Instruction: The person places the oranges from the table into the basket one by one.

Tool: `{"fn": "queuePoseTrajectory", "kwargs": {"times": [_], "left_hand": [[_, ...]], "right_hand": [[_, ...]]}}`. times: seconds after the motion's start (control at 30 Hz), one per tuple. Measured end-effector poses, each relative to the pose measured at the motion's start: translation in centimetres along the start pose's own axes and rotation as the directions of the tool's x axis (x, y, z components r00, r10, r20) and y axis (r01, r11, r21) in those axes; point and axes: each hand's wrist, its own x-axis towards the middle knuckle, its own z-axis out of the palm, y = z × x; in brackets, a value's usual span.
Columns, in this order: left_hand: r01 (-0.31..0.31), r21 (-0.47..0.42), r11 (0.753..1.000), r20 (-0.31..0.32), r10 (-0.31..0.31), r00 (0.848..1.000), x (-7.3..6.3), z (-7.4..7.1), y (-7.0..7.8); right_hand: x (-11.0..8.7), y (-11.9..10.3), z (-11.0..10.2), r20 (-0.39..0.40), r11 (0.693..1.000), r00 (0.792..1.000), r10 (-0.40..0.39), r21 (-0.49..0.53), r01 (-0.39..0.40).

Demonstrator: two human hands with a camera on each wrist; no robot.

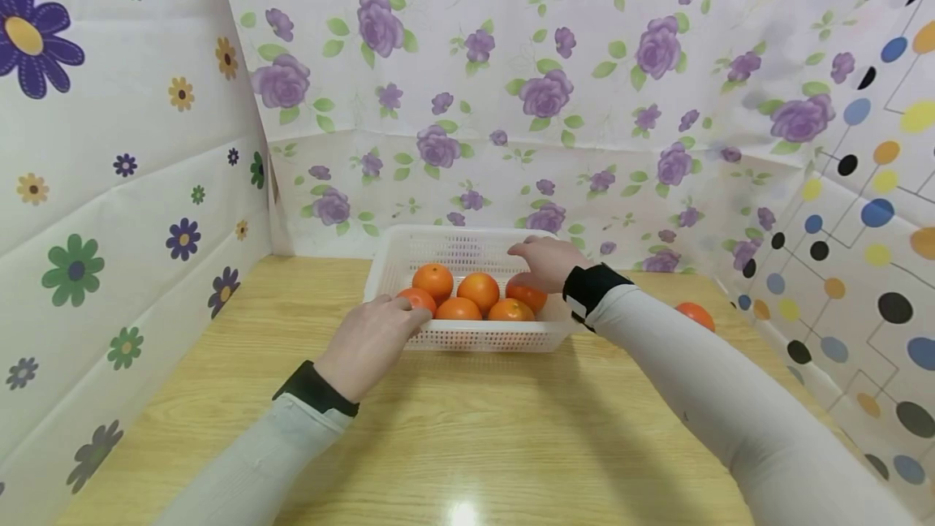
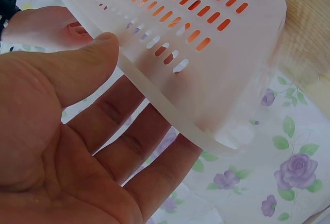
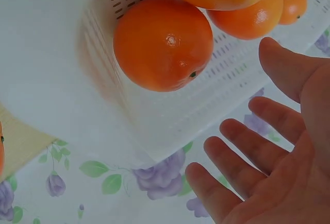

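Note:
A white plastic basket (image 1: 482,339) with slotted walls stands on the table and holds several oranges (image 1: 478,292). My left hand (image 1: 368,343) grips its near left corner; in the left wrist view the thumb lies at the rim (image 2: 149,90) and the fingers reach past it on the other side. Over the basket's right end hovers my right hand (image 1: 548,262), fingers spread and holding nothing. It partly covers the rightmost orange (image 1: 529,299) in the head view. The right wrist view shows that orange (image 3: 162,44) apart from the fingertips, resting inside the basket.
One more orange (image 1: 695,315) lies on the wooden table (image 1: 467,428) to the right, partly behind my right forearm. Behind the basket rises a flower-printed cloth (image 1: 475,104). Patterned cloths also hang along the left and right sides.

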Motion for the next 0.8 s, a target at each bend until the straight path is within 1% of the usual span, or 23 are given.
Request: {"fn": "queuePoseTrajectory", "kwargs": {"times": [0.2,0.33,0.53,0.8], "left_hand": [[-0.006,0.005,1.0,-0.007,0.006,1.0,0.0,0.2,-0.1],[-0.005,0.011,1.0,-0.01,0.005,1.0,0.0,0.2,-0.1],[-0.004,0.011,1.0,-0.005,0.004,1.0,0.0,0.2,0.0],[0.001,0.01,1.0,0.008,-0.001,1.0,0.0,0.2,0.0]], "right_hand": [[-1.7,-0.5,-0.6,-0.054,0.999,0.998,-0.045,0.0,0.045],[-2.4,-0.5,-0.6,-0.093,0.998,0.993,-0.069,0.003,0.069],[-3.5,-0.3,-0.6,-0.16,0.996,0.983,-0.086,0.02,0.091],[-5.6,-0.4,-1.2,-0.211,0.994,0.973,-0.093,0.028,0.102]]}}
